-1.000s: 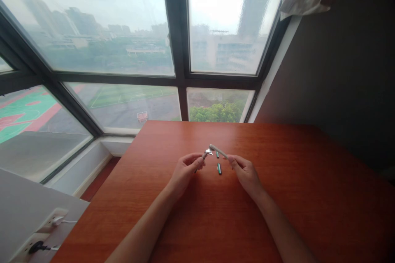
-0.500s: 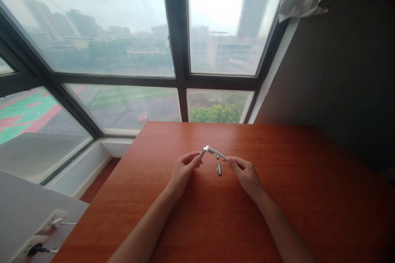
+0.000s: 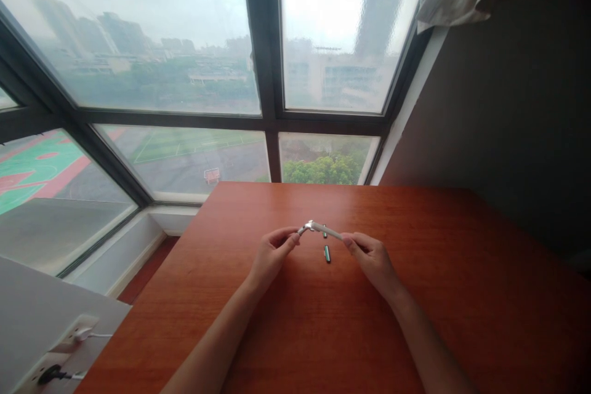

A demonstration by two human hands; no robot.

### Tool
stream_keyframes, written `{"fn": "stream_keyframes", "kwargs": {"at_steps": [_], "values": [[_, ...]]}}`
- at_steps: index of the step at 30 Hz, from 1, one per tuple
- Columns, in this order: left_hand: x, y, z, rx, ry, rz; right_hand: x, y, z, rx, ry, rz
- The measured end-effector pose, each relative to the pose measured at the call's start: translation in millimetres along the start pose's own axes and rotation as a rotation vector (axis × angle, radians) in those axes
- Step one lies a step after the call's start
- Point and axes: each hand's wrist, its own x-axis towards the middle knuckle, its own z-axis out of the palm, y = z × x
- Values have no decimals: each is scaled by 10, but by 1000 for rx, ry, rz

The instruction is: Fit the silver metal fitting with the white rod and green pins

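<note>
Silver-headed tool (image 3: pixel 309 225) is pinched in the left hand (image 3: pixel 271 253); a slender pale stick (image 3: pixel 329 231), pinched in the right hand (image 3: pixel 375 260), meets or overlaps it between the separated hands. Two small oblong green-black pieces (image 3: pixel 327 254) lie on the glossy, reddish wood-grain surface (image 3: pixel 318 326), before dark-framed windows (image 3: pixel 175 43).

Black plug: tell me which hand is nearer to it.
Left. The left hand is above and to the right of the black plug in the picture; the right hand is farther right.
</note>
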Motion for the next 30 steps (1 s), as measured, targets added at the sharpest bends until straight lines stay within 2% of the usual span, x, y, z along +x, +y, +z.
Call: {"fn": "stream_keyframes", "kwargs": {"at_steps": [5,8,13,17,21,30], "values": [[9,1,-26,46,-9,14,3,7,-27,-62,-15,-42],[5,-12,-26,65,-24,31,10,16,-40,-88,24,-44],[8,-51,-40,114,-38,64,6,1,-52,-46,40,-38],[11,-58,-59,194,-84,117,-2,-10,-48,-57,-25,-66],[6,-59,-66,290,-131,193,0,13,-46,-96,24,-38],[2,-50,-64,283,-102,228,1,8,-36,-76,38,-35]]}}
